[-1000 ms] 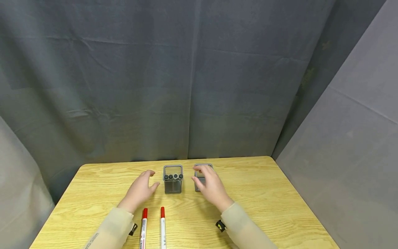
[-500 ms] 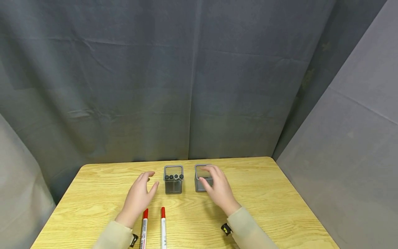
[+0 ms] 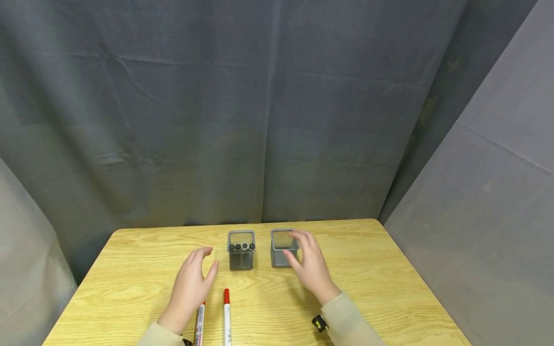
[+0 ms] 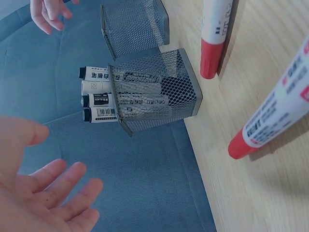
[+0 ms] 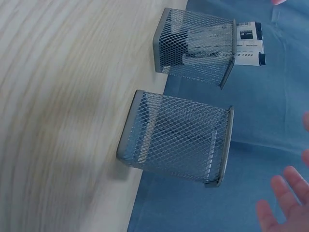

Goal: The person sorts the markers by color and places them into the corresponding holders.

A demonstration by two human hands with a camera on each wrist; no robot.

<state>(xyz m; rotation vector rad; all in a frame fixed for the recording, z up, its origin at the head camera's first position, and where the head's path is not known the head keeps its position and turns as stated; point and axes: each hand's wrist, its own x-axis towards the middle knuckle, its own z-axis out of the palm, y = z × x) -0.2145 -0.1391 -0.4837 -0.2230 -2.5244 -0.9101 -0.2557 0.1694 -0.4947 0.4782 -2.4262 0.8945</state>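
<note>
Two square mesh pen holders stand side by side toward the back of the table. In the left pen holder point(image 3: 241, 261) are several black-capped markers point(image 4: 101, 100). The right pen holder point(image 5: 176, 135) has nothing visible inside. My left hand point(image 3: 190, 283), fingers apart and holding nothing, hovers left of the filled holder. Beside the right holder, partly in front of its rim in the head view, is my right hand point(image 3: 312, 266), also holding nothing. Two red-capped markers lie on the table near my left wrist: one marker point(image 3: 227, 317) in full view, the other marker point(image 3: 199, 327) partly hidden by that hand.
The wooden table point(image 3: 389, 288) has its back edge just behind the pen holders. A grey curtain point(image 3: 195, 120) hangs behind it, and a pale panel point(image 3: 489, 192) rises along the right side.
My right hand has drawn back to the right and toward me, uncovering more of the right pen holder. My left hand has come slightly nearer to me, covering one red cap. Holders and markers stay put.
</note>
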